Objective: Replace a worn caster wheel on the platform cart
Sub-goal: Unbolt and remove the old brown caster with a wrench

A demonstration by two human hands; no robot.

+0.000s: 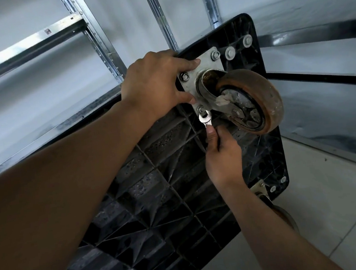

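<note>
The black platform cart (160, 180) stands tipped on its side with its ribbed underside facing me. A worn brown caster wheel (259, 100) hangs from a metal mounting plate (207, 63) bolted near the cart's top corner. My left hand (156, 82) rests on the plate's left side, fingers stretched over it beside a bolt (184, 76). My right hand (223, 154) pinches a small silver wrench (205, 120), whose head sits just under the plate's lower bolt (201, 109).
A metal shelving rack (87, 30) stands behind the cart against a pale wall. A second caster (277, 208) shows at the cart's lower right corner, above a light tiled floor (334, 206).
</note>
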